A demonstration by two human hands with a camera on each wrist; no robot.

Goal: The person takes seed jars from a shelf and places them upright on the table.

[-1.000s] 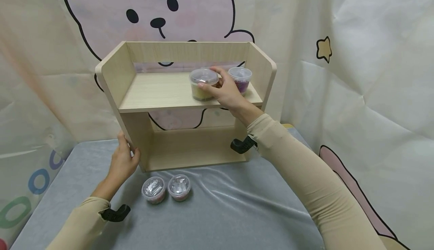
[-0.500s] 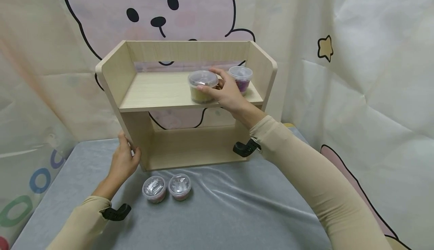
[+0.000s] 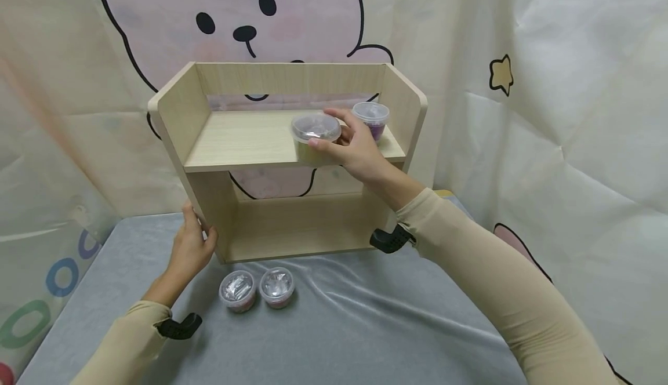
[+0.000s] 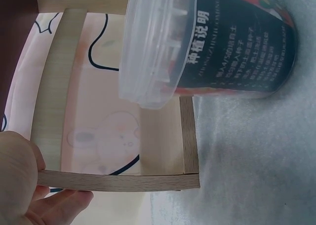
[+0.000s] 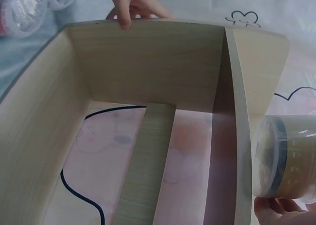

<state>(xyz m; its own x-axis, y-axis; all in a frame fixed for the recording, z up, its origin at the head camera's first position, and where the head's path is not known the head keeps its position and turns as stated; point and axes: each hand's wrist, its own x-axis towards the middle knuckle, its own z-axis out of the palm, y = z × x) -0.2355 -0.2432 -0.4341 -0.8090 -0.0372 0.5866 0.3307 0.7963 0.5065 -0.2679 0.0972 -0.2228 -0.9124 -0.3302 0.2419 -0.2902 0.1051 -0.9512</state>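
Observation:
My right hand (image 3: 360, 150) holds a clear lidded plastic cup (image 3: 315, 125) with yellowish contents, thumb on the near side. The cup is at the front edge of the shelf unit's upper board; whether it touches the board cannot be told. In the right wrist view, this cup (image 5: 296, 156) appears at the right edge above the fingertips. Just behind my right hand stands a similar cup (image 3: 371, 119) with purple contents. My left hand (image 3: 190, 249) grips the left side panel of the light wooden shelf unit (image 3: 250, 141), thumb and fingers on opposite faces in the left wrist view.
Two lidded cups (image 3: 238, 290) with reddish contents sit on the grey-blue cloth before the unit. One cup with a dark printed label (image 4: 232, 47) looms large in the left wrist view. A cartoon-printed curtain (image 3: 548, 141) hangs behind and to the sides.
My right hand has drawn the yellowish cup slightly toward me, to the upper board's front edge. The left hand keeps its hold on the panel, and the other cups have not moved.

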